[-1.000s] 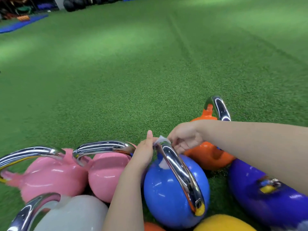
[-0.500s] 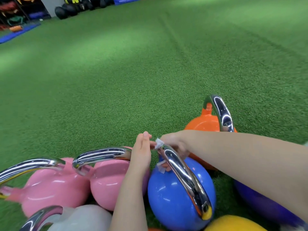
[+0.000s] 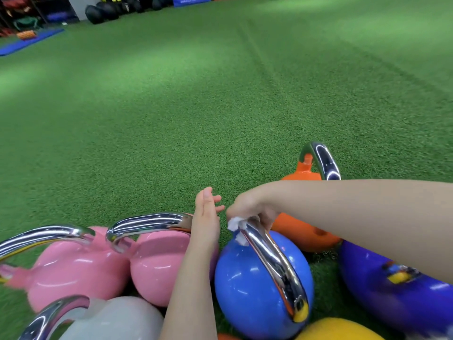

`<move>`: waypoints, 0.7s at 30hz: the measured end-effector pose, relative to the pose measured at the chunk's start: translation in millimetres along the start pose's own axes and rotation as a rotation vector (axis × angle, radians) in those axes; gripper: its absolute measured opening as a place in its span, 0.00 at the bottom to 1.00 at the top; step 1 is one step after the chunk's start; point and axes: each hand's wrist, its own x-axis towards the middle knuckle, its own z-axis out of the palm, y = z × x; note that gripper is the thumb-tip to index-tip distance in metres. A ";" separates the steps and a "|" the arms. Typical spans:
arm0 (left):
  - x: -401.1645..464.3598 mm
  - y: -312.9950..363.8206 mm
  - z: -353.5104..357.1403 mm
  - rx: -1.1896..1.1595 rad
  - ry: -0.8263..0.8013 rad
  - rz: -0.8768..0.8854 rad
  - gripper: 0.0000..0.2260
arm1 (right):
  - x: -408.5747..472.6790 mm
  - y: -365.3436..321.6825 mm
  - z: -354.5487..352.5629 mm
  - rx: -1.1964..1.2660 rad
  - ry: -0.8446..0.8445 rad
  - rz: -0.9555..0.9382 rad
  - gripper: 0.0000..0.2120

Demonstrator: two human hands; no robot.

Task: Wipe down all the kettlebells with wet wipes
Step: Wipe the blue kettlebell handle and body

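Here, a white wet wipe (image 3: pixel 236 225) is pinched by the right hand (image 3: pixel 247 208) against the far end of the chrome handle (image 3: pixel 270 262) of the blue kettlebell (image 3: pixel 255 288), which lies on the green turf (image 3: pixel 220 106) among the other kettlebells. The wipe is soft and limp and is best bunched under the fingertips; the kettlebell is judged heavy, hard and glossy, so it may roll on its round body and is best steadied there. The left hand (image 3: pixel 207 217) is held spread, just beside the handle, holding nothing. A pink kettlebell (image 3: pixel 159 263) sits just to the left, an orange kettlebell (image 3: pixel 304 231) behind.
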 end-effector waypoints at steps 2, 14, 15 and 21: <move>-0.9 0.5 0.1 0.012 -0.008 0.003 0.11 | 6.8 2.7 -3.6 0.193 -0.035 0.043 0.09; -5.0 2.1 0.7 0.044 -0.027 -0.051 0.16 | 13.9 10.0 4.7 0.435 0.077 0.056 0.15; -6.4 3.6 0.0 0.026 -0.024 -0.057 0.16 | 12.4 5.2 2.9 0.415 0.050 0.082 0.12; -7.9 12.6 -4.9 -0.157 0.042 -0.128 0.17 | -34.6 11.3 20.6 -0.486 0.299 -0.196 0.13</move>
